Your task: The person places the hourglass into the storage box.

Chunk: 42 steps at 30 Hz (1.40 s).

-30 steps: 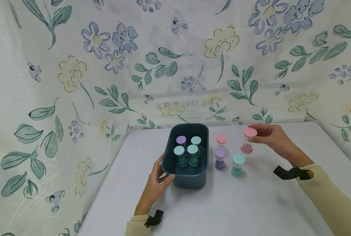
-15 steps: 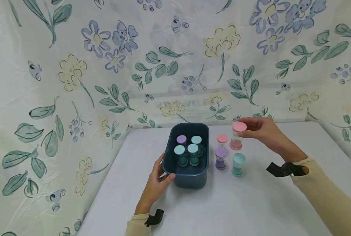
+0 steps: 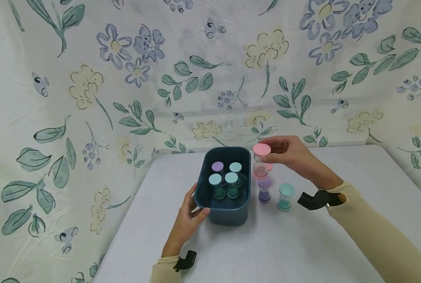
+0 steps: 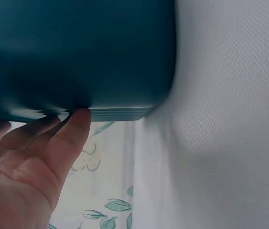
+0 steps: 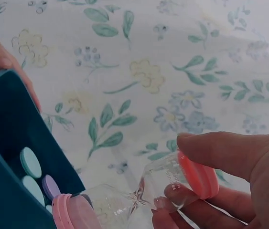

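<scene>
My right hand (image 3: 286, 151) holds a pink-capped sand timer (image 3: 260, 161) by its upper end, above the table beside the bin's right wall. In the right wrist view, the thumb and fingers grip one pink cap of the clear timer (image 5: 139, 200). My left hand (image 3: 187, 224) holds the dark teal bin (image 3: 228, 216) at its near left corner, thumb at the front, fingers along the left side. In the left wrist view, the fingers (image 4: 67, 143) touch the bin's outer wall (image 4: 101, 62). Inside the bin stand a purple-capped timer (image 3: 217, 167) and three mint-capped timers (image 3: 215, 180).
Right of the bin stand a purple sand timer (image 3: 264, 190), a mint sand timer (image 3: 286, 196) and another pink timer (image 3: 269, 167), mostly hidden behind the held one. They stand on a white-covered table (image 3: 302, 247). A floral cloth (image 3: 196, 78) hangs behind.
My right hand has moved left with the pink sand timer, from the right of the standing timers to beside the bin's right wall. The left hand and bin have stayed in place.
</scene>
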### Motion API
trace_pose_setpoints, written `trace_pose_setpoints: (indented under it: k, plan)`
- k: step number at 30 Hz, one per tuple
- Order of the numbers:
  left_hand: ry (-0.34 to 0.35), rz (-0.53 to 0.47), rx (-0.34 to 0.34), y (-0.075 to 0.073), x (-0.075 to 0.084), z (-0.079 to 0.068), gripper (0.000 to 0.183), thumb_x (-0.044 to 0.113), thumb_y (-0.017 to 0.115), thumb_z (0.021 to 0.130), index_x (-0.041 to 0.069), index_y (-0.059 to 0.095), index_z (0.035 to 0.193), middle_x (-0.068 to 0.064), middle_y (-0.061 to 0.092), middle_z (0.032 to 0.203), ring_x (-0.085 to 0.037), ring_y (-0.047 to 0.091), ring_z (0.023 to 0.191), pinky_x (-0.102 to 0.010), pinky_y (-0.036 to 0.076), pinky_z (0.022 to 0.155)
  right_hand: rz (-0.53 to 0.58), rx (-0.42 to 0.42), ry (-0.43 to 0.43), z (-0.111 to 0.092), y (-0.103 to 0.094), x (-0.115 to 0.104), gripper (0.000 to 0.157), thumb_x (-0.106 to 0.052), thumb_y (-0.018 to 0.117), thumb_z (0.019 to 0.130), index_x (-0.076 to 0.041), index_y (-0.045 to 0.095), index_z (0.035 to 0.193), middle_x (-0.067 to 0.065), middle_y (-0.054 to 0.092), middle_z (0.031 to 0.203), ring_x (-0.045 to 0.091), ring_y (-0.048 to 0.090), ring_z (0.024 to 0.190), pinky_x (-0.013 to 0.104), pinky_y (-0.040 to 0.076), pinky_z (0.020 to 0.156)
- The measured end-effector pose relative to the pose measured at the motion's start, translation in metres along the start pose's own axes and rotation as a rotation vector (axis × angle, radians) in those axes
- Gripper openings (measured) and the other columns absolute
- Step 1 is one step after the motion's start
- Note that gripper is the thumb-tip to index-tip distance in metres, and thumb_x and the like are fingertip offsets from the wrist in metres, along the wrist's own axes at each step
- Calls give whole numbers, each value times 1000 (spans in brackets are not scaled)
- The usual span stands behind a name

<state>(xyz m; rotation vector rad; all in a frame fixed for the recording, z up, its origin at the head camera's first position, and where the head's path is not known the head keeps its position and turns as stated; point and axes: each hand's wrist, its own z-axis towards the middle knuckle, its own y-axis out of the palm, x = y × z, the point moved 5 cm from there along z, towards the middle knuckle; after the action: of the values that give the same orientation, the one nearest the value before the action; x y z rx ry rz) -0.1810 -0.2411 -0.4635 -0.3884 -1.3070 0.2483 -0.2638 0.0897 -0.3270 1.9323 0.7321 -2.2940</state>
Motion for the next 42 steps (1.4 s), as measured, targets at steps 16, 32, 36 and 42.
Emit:
trace_pose_setpoints:
  k: [16,32,36,42]
  plan:
    - [-17,8,12,-2,-2,-2,81,16,67,99,28,22,165,-18,43,163,-43,54,141,-55,53,108,56,-77,-9,32,77,-2,48,-13,80,88,-5,66,133,16,69,130,26,71,111,41,60,101]
    - [-21,-5,-9,-4,0,-4,81,17,66,99,32,21,164,-15,43,163,-41,52,143,-56,51,109,-110,-201,-2,45,134,13,41,-14,83,83,-8,73,122,9,73,119,21,69,101,33,63,90]
    - [-21,-4,-12,-5,-2,-4,81,16,66,99,32,21,164,-14,42,164,-40,52,144,-55,51,109,-152,-242,-19,47,145,19,40,-12,83,82,-6,73,121,9,74,115,17,70,94,32,63,88]
    - [-16,-3,-23,-6,-1,-5,81,22,67,99,33,20,164,-15,47,161,-39,56,141,-51,53,109,-200,-276,0,46,158,17,41,-9,84,82,-6,74,122,8,76,113,17,69,89,31,64,84]
